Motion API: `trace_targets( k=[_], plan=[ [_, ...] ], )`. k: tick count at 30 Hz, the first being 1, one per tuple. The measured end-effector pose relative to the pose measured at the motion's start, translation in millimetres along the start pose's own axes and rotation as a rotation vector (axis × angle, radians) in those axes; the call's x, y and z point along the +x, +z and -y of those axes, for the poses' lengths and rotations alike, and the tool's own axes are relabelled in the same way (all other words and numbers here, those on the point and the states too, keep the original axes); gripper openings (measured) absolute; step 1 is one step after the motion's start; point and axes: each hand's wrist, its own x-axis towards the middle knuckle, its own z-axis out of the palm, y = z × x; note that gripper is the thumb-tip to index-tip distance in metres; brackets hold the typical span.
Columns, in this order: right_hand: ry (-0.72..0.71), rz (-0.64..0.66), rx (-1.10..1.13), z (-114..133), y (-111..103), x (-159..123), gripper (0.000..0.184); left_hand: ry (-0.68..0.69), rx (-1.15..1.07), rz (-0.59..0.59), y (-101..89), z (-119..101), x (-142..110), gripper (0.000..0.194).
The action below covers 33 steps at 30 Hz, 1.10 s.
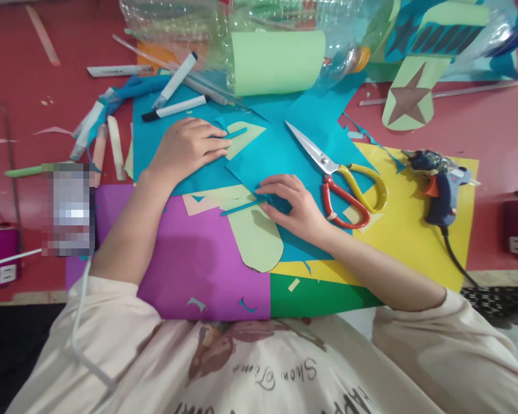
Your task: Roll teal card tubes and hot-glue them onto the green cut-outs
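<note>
My left hand (193, 145) lies on blue paper with its fingers stretched out. Its fingertips touch a thin blue paper strip (238, 133) and the edge of a pale green paper piece (247, 138). My right hand (297, 208) has its thumb and fingers around the end of another thin blue paper strip (242, 207). That strip crosses a pale green paper piece with a rounded end (259, 238). Just right of this hand, scissors (326, 164) with one red and one yellow handle lie with blades closed on the blue sheet (276, 144).
A blue glue gun (444, 198) rests on yellow paper (414, 241) at right. Clear plastic bottles (341, 63) with pale green paper stand along the back. Several markers (175, 108) lie at left. Purple paper (190, 253) and green paper (319, 296) line the near edge.
</note>
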Motion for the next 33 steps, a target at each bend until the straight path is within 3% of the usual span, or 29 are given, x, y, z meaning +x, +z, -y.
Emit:
trace_targets(
  k=[5, 12, 16, 21, 28, 33],
  plan=[
    [-0.07, 0.047, -0.174, -4, 3, -1, 0.016, 0.006, 0.063, -0.082, 0.5, -8, -6, 0.033],
    [0.027, -0.141, -0.167, -9, -6, 4, 0.019, -0.083, 0.12, -0.188, 4.3, -2, -14, 0.039],
    [0.047, -0.127, -0.099, -8, -7, 4, 0.016, -0.081, 0.05, -0.153, 12.1, -2, -10, 0.045],
    [0.099, -0.1, -0.086, -7, -8, 4, 0.015, -0.089, 0.002, -0.173, 15.9, -5, -8, 0.037],
    [0.048, -0.095, -0.095, -8, -7, 4, 0.014, -0.148, -0.018, -0.217, 15.9, -1, -14, 0.021],
    [0.006, -0.074, -0.147, -8, -5, 3, 0.016, -0.231, 0.048, -0.367, 9.0, 10, -10, 0.019]
  ],
)
